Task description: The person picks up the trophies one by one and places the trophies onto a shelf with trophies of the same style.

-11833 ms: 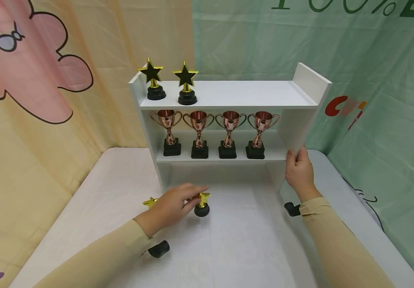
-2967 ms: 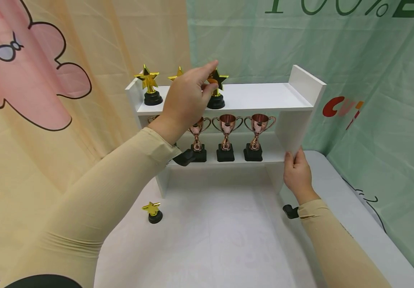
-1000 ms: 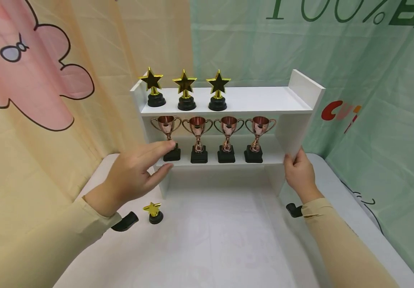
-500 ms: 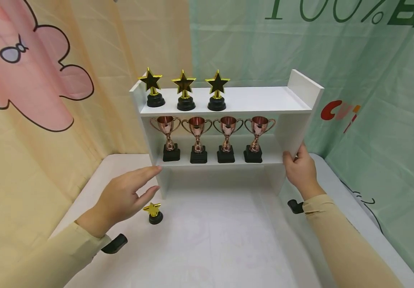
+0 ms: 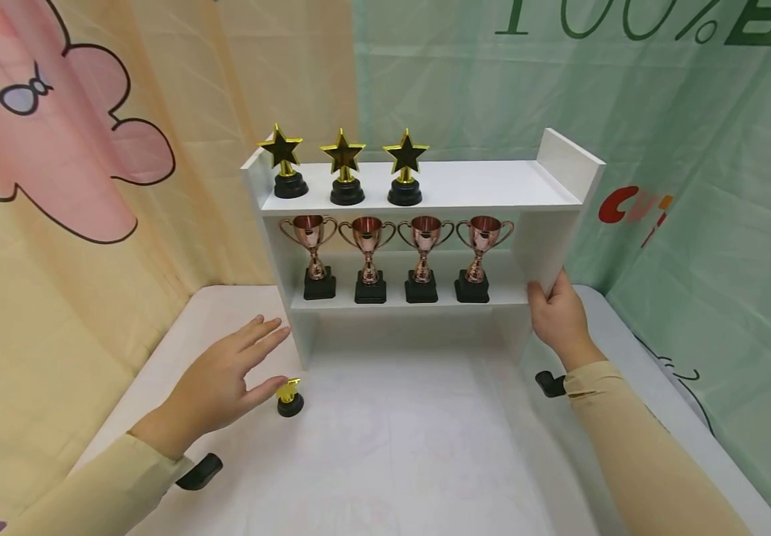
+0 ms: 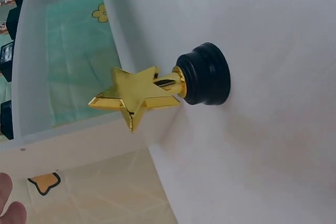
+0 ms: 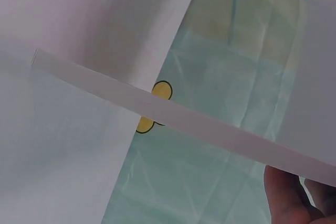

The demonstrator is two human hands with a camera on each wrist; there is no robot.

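Observation:
My left hand point(image 5: 214, 383) hovers low over the table with fingers spread, holding nothing. Its thumb overlaps the gold star trophy point(image 5: 289, 404) standing on the tabletop. From the left wrist view that trophy point(image 6: 134, 93) shows whole, a gold star on a round black base, with two fingertips point(image 6: 12, 215) at the lower left corner. My right hand point(image 5: 562, 324) grips the right side panel of a white shelf point(image 5: 479, 182); in the right wrist view fingers point(image 7: 286, 195) meet the panel's edge point(image 7: 210, 132). Three star trophies point(image 5: 345, 190) stand on the shelf's top board, left of its middle.
Several copper-coloured cup trophies point(image 5: 423, 286) line the shelf's middle board. A white-covered table point(image 5: 419, 454) lies beneath. Printed curtains point(image 5: 693, 149) hang behind and on both sides. Dark wrist cameras point(image 5: 200, 471) stick out below the sleeves.
A third star trophy has gone from the table to the top board. My left hand has let go, come down leftward and spread its fingers near the table's trophy. My right hand stays put.

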